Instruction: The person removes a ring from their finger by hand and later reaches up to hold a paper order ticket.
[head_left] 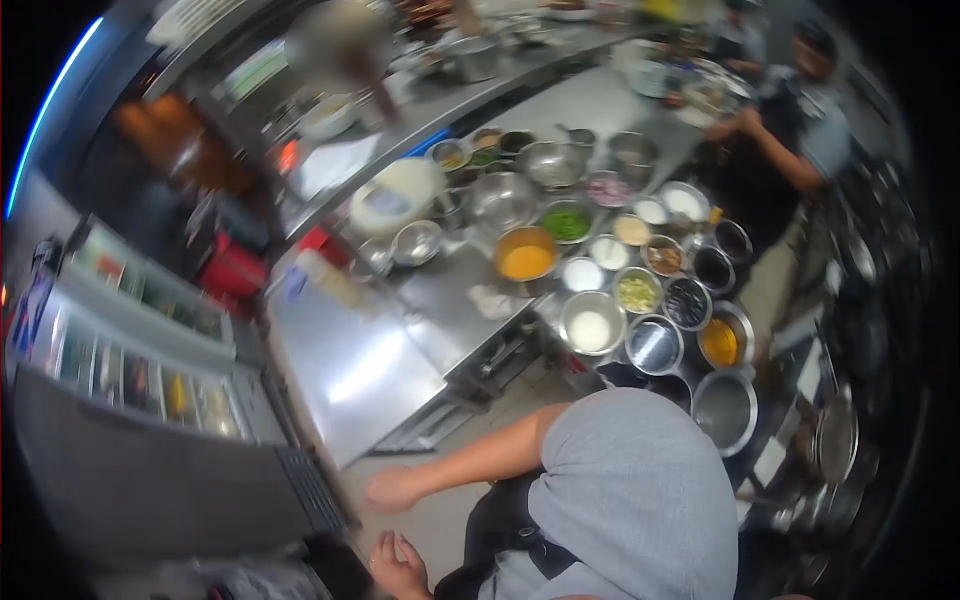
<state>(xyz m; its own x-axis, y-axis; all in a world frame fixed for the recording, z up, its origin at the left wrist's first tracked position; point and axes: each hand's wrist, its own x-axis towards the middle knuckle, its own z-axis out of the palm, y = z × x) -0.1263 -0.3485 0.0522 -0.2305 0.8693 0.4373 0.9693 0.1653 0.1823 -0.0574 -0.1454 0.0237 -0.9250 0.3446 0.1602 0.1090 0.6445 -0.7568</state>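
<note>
My right arm reaches left from a grey sleeve. At its end my right hand [394, 490] is blurred over the floor, past the lower end of the steel counter [350, 370], its fingers too smeared to tell whether they are closed. Below it, near the bottom edge, my left hand [398, 568] has its fingers apart, with nothing seen in it. A refrigerated case with food containers [150, 380] lies to the left of both hands.
Several metal bowls and pots surround an orange-filled pot [526, 260] on the counter. A white tub [395, 200] and squeeze bottle [330, 280] stand nearby. A person in an apron [790, 130] is at the upper right. Pans [838, 440] lie at the right.
</note>
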